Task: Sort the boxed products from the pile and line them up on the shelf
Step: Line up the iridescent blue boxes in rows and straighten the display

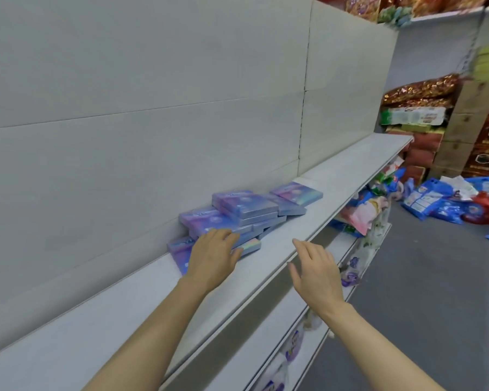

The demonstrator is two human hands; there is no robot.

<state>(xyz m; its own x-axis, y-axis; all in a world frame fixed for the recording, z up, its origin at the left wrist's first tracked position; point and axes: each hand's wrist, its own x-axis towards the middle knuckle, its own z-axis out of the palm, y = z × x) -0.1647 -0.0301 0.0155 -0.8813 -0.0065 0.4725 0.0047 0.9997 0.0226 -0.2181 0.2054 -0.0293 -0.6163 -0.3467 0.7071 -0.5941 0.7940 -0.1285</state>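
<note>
White metal shop shelving fills most of the view, with a grey floor on the right. On the long pale shelf a loose pile of flat purple-blue cardboard boxes lies against the back wall, the boxes overlapping at different angles. No box stands in a row yet, so I judge the sorting has hardly begun and nearly all the work remains. The left hand rests palm down on the nearest boxes, fingers spread, gripping nothing. The right hand hovers open above the shelf edge, near the pile, and touches nothing.
</note>
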